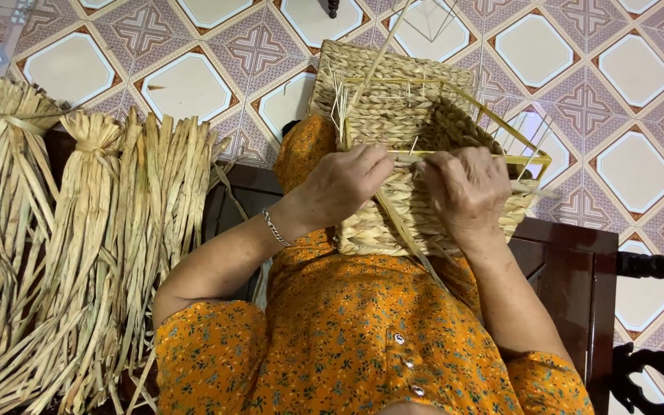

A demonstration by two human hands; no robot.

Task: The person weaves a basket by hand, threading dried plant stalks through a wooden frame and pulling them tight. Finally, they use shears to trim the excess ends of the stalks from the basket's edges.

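Note:
A half-woven straw basket (393, 100) rests on my lap, built around a thin yellow wire frame (501, 131). My left hand (343, 184) presses on the basket's near rim and pinches a pale straw strand (409, 230) that trails down across the woven side. My right hand (466, 192) grips the same rim beside it, fingers closed on the strand and frame bar. Several loose straw ends stick up at the basket's left corner (340, 96). A silver bracelet (274, 228) circles my left wrist.
Tied bundles of dried straw (86, 246) lie on a dark wooden seat at my left. Dark carved wooden furniture (578, 269) stands at the right. Patterned floor tiles (186, 77) spread beyond the basket. I wear an orange flowered dress (363, 330).

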